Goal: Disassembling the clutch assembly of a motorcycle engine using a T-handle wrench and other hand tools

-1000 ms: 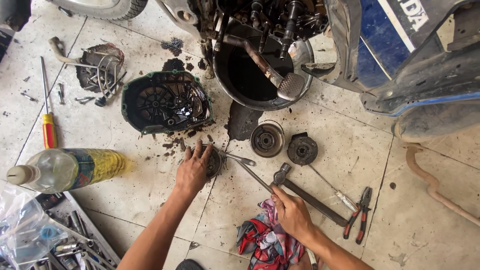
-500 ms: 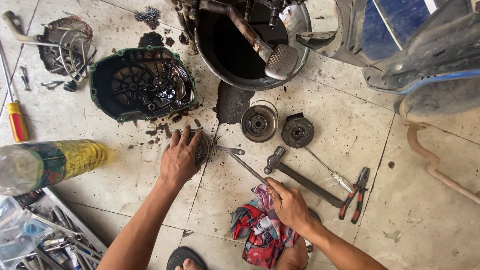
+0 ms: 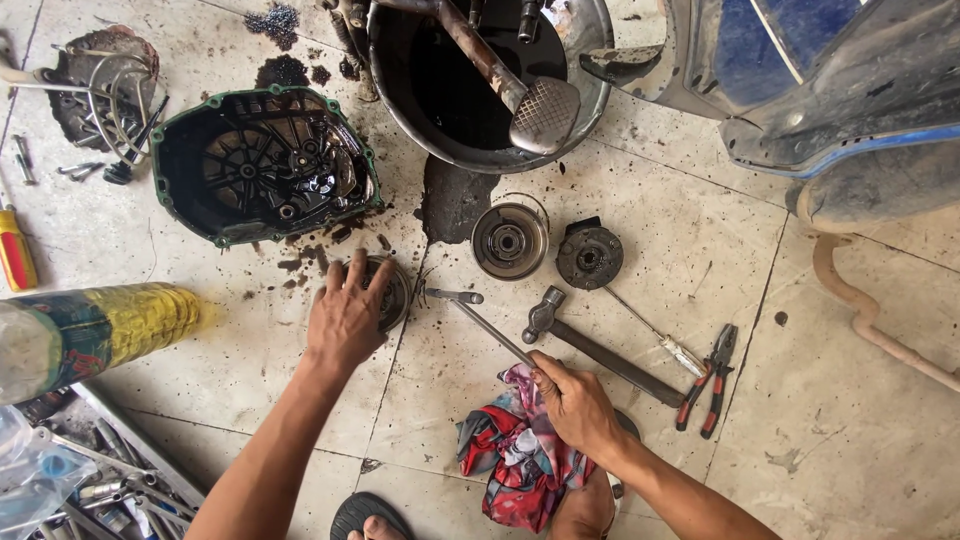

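Down on the oil-spotted tiled floor (image 3: 300, 350), the left hand (image 3: 345, 315) lies spread, fingers wide, over a round dark metal engine part (image 3: 392, 292), pressing on it rather than gripping it. The right hand (image 3: 577, 403) is closed around the end of a long slim steel T-handle wrench (image 3: 478, 312), whose cross end lies on the floor just beside the round part.

Near the right hand lie a crumpled red patterned rag (image 3: 510, 455) and a steel hammer with a dark handle (image 3: 590, 350). Beyond them sit two round clutch-like discs (image 3: 510, 240) (image 3: 589, 256), a thin clear-handled screwdriver (image 3: 650, 335) and red-handled pliers (image 3: 710, 380). A black engine cover with a green gasket rim (image 3: 262, 165) lies open side up above the left hand, and a metal basin of black oil (image 3: 470, 90) stands beneath the blue motorcycle body (image 3: 800, 90).

Oil looks like the main risk: greasy fingers could slide off the round part if it is pushed sideways, and the thin wrench could twist out of an oily grip. Grit scattered on the tiles could also stick to the part's underside, and a careless elbow near the basin might tip the oil.
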